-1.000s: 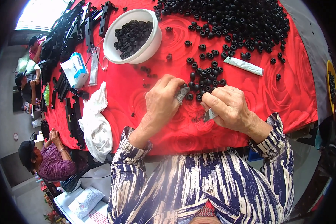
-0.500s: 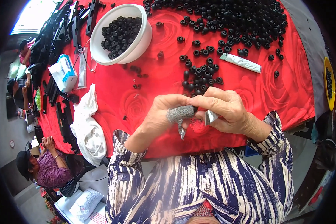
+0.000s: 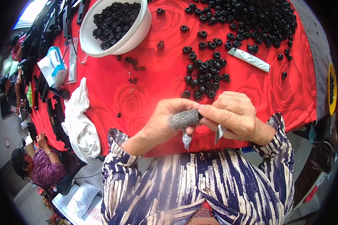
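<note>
My left hand (image 3: 154,122) is closed in a pinch, its thumb meeting the right hand's fingertips. A grey fuzzy sleeve (image 3: 183,119) wraps one of its fingers, and a crumpled silvery wrapped tip (image 3: 186,140) hangs below. A small black plastic part (image 3: 200,115) shows a sliver at the sleeve's end, mostly hidden by fingers. My right hand (image 3: 233,116) is closed, its thumb and forefinger at that part. Out of its lower fingers sticks a flat silvery metal blade (image 3: 219,133). Just beyond both hands lies a cluster of round black plastic parts (image 3: 206,75).
A white bowl (image 3: 142,28) of black parts stands far left, with a larger heap (image 3: 259,18) far right. On the red cloth lie a silvery-green strip (image 3: 248,60), a white cloth (image 3: 80,123) and a tissue box (image 3: 56,67). A person (image 3: 47,168) sits at the left.
Both hands have shifted slightly right in view, still together. The blade has turned to a more upright, edge-on angle. The view has moved, so the table things sit higher or farther left.
</note>
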{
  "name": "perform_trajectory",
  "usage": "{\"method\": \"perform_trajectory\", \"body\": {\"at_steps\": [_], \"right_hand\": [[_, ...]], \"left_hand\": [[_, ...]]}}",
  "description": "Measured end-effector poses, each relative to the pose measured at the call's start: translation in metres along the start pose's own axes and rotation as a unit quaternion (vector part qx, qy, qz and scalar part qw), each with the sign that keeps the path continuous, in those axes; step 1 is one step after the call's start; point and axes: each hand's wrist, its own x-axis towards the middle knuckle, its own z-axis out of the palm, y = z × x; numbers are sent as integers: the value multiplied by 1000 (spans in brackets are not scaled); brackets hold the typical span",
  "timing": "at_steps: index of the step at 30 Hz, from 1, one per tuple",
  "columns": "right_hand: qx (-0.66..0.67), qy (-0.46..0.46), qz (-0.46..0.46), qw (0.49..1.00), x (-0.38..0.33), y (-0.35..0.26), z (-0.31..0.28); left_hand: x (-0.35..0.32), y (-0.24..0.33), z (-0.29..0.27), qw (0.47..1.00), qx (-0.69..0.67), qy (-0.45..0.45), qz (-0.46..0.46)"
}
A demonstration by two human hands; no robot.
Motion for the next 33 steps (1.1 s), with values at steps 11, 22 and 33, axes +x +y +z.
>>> {"method": "perform_trajectory", "body": {"at_steps": [11,22,33], "right_hand": [[-42,5,-12,999,-5,1,1],[31,-44,123,991,7,-5,-7],[43,-97,218,970,-2,2,-8]], "left_hand": [[-1,0,3,1000,4,5,27],[2,1,5,999,-14,18,33],[2,-3,-1,997,0,7,73]]}}
